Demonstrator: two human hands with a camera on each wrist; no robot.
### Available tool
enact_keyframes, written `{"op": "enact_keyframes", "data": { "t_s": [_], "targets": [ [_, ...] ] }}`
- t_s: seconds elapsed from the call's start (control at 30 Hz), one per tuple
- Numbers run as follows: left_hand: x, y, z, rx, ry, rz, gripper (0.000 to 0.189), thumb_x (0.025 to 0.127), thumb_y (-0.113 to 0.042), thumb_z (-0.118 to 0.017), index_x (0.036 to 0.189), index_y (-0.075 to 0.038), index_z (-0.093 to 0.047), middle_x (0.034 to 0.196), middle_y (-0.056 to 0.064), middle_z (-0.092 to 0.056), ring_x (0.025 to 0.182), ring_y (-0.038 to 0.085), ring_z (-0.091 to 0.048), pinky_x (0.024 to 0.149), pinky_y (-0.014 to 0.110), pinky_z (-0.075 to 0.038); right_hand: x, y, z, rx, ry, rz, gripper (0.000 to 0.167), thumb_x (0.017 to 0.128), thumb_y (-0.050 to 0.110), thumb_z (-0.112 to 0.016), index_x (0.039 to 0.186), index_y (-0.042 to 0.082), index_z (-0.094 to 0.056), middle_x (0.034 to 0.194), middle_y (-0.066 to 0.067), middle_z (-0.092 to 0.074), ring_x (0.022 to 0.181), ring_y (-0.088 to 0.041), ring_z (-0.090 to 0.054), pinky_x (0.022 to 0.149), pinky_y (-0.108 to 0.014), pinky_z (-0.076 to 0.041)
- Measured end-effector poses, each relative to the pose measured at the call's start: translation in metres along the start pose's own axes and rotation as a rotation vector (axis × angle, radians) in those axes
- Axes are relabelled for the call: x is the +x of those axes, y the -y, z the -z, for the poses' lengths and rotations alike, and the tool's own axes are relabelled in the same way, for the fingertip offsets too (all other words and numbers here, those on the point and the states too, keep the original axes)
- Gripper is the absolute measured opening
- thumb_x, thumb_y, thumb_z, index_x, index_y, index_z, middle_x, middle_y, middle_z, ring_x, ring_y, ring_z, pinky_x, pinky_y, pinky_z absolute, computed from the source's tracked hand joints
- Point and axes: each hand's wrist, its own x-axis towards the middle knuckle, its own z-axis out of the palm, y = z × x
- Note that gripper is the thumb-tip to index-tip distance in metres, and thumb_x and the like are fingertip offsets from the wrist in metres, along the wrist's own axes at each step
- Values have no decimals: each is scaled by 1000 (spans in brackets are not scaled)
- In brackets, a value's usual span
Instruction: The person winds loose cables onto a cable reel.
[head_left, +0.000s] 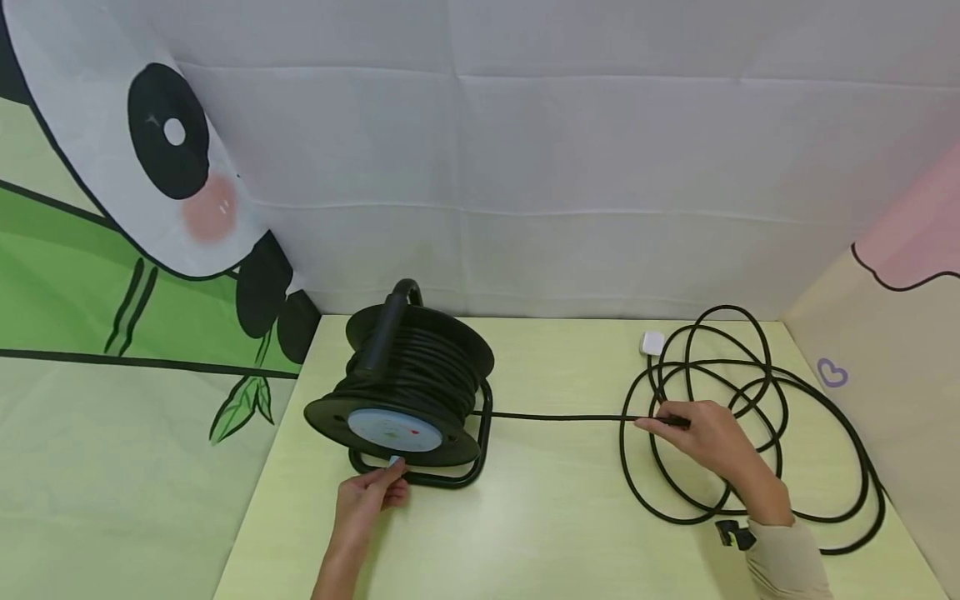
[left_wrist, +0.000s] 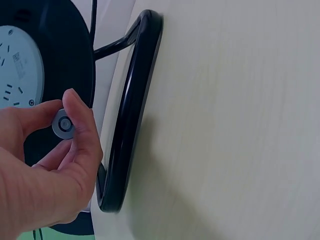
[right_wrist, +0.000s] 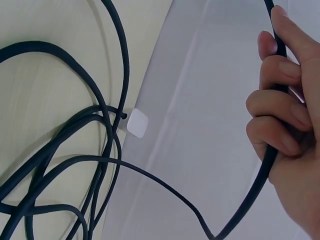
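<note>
A black cable reel (head_left: pixel 412 367) stands on its tubular frame (head_left: pixel 486 433), wound with many turns of cable, a pale socket disc (head_left: pixel 394 430) on its near face. Thumb and fingers of my left hand (head_left: pixel 363 504) pinch a small light grey knob (left_wrist: pixel 63 124) at the lower rim of that face. From the reel a straight stretch of black cable (head_left: pixel 555 417) runs right to my right hand (head_left: pixel 708 437). In the right wrist view the fingers of the right hand (right_wrist: pixel 290 100) curl round this cable. Loose loops (head_left: pixel 847 417) lie around and beneath the right hand.
A white plug (head_left: pixel 652 342) lies by the back edge of the loops. The pale wooden table (head_left: pixel 570 517) meets a white cloth wall (head_left: pixel 600 167) behind. Printed cloth panels (head_left: pixel 112 467) stand at both sides. A small black device (head_left: pixel 735 534) sits at the right sleeve.
</note>
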Motion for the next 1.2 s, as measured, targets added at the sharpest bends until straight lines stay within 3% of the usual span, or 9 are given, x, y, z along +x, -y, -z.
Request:
{"op": "enact_keyframes", "data": {
  "t_s": [0.27, 0.53, 0.83, 1.07, 1.2],
  "targets": [
    [3, -10, 19, -2, -45, 16, 40, 96, -21, -75, 110, 16, -71, 76, 7, -73, 65, 13, -71, 67, 26, -63, -5, -2, 10, -37, -9, 6, 25, 88, 24, -83, 72, 27, -64, 58, 23, -35, 52, 5, -27, 50, -19, -26],
    [3, -24, 33, -7, -84, 7, 41, 96, -23, -75, 111, 16, -70, 78, 7, -73, 69, 15, -72, 68, 27, -63, -14, -7, 18, -21, 32, -70, 27, 88, 29, -83, 70, 28, -62, 57, 22, -39, 51, 3, -32, 49, -19, -29],
    [1, -41, 47, -34, -130, -22, 36, 95, -27, -78, 103, 8, -75, 75, 4, -74, 67, 12, -71, 70, 27, -63, -17, -11, 22, -114, 35, -61, 29, 85, 33, -85, 71, 33, -59, 56, 23, -38, 50, 4, -29, 48, -19, -25],
    [-2, -54, 55, -54, -143, -40, 25, 93, -29, -79, 91, -4, -79, 74, 3, -73, 67, 11, -71, 71, 25, -63, -18, -13, 23, -116, 2, 12, 26, 82, 28, -88, 72, 31, -63, 56, 24, -38, 50, 6, -27, 48, -18, -27],
    [-5, -63, 59, -45, -144, -57, 23, 93, -31, -80, 86, -9, -79, 74, 0, -73, 67, 10, -71, 71, 24, -63, -20, -15, 27, -135, 11, -14, 28, 84, 31, -86, 70, 30, -61, 56, 23, -40, 50, 5, -29, 48, -19, -29]
  ]
}}
